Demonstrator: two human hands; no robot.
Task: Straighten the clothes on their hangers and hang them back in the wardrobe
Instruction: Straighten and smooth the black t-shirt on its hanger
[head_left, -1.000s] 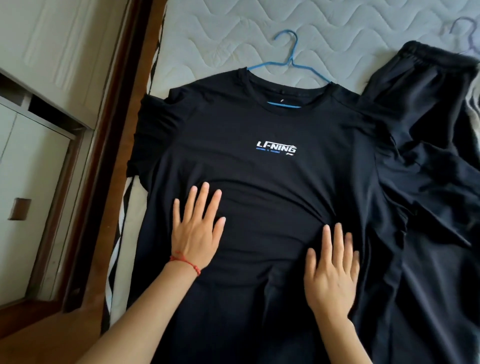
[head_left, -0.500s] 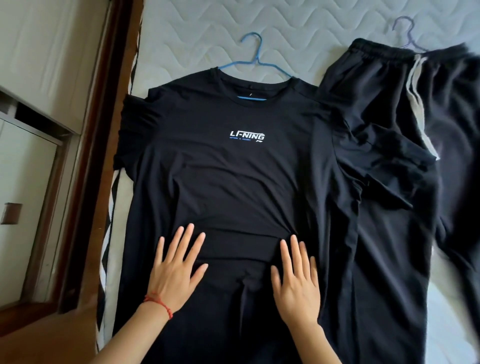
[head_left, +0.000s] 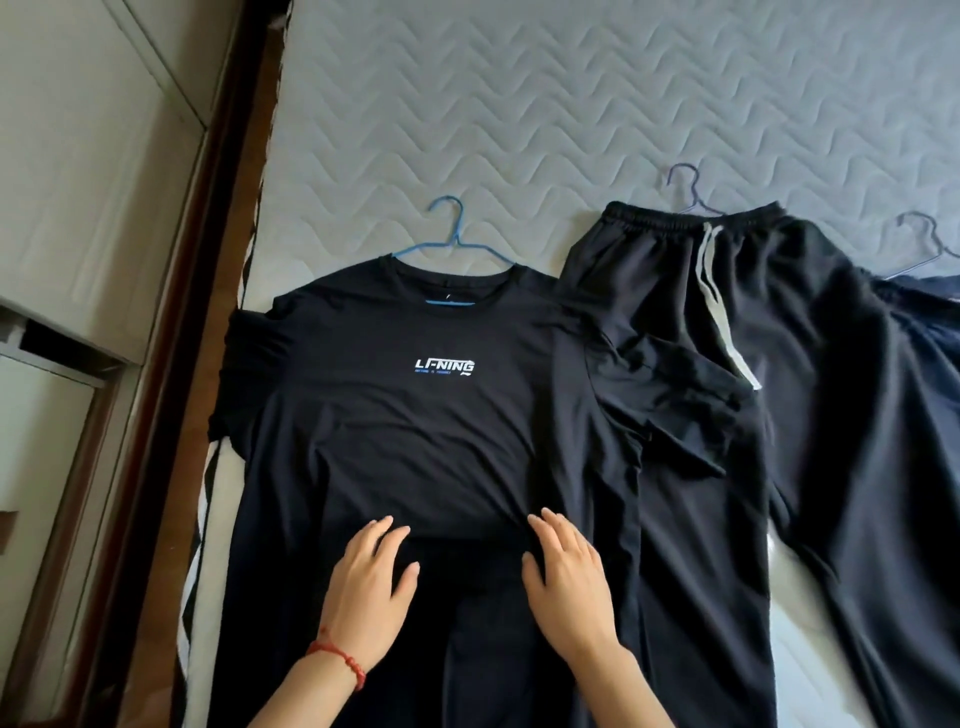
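Note:
A black T-shirt (head_left: 415, 415) with a white chest logo lies flat on the mattress, threaded on a blue hanger (head_left: 452, 244) whose hook pokes out of the collar. My left hand (head_left: 371, 587) and my right hand (head_left: 569, 577) both press palm-down on the shirt's lower front, fingers fairly straight and pointing toward the collar, a hand's width apart. The shirt's right sleeve overlaps black trousers (head_left: 727, 389) with a white drawstring, which lie beside it on a grey hanger (head_left: 688, 189).
The quilted white mattress (head_left: 571, 104) stretches beyond the clothes. A third hanger (head_left: 930, 244) with a dark garment (head_left: 924, 327) lies at the far right. A brown bed frame (head_left: 208, 260) runs along the left, with white wardrobe doors (head_left: 62, 208) past it.
Both hands have slid down the shirt's front toward its hem and closer together. The view has pulled back, showing the trousers and a third hanger.

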